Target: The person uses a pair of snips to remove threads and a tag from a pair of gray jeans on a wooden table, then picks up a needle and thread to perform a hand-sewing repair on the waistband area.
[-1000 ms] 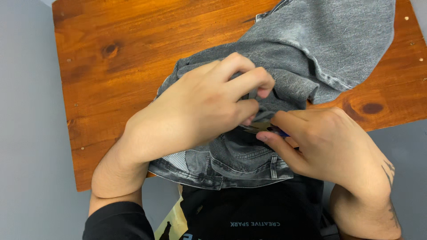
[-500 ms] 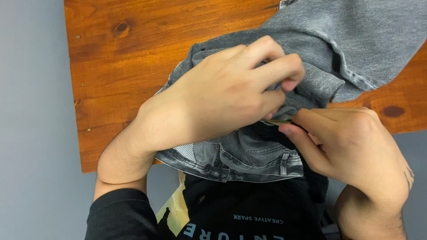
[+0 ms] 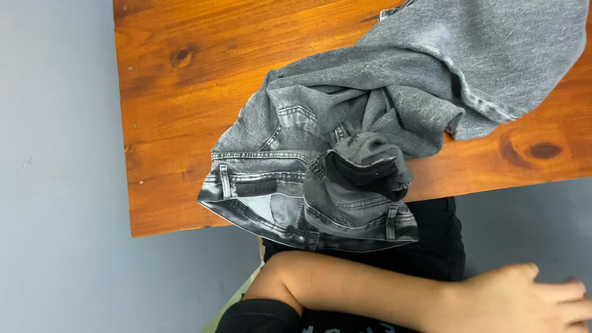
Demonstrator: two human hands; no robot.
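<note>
Both hands have come off the grey jeans (image 3: 320, 179) since the earlier frames, where I had them bunched over the waistband; the cloth now lies untouched. Item one: jeans, washed grey denim, crumpled on the wooden desk (image 3: 185, 111), waistband at about 6 o'clock overhanging the near edge, one pocket lining turned out in a dark pouch near the middle, legs trailing off toward 1 o'clock. Item two: left hand (image 3: 524, 299), forearm crossing low in the view from 7 o'clock toward 4 o'clock, fingers spread flat and loose, holding nothing. Item three: right hand, out of view, so I cannot tell the state of its grip. Item four: black printed shirt (image 3: 431, 246) at 6 o'clock, under the desk edge. Risk, as I judge it: with the waistband past the edge and nothing pinning it, the weight of the heavy seams could drag the jeans off the desk into my lap.
</note>
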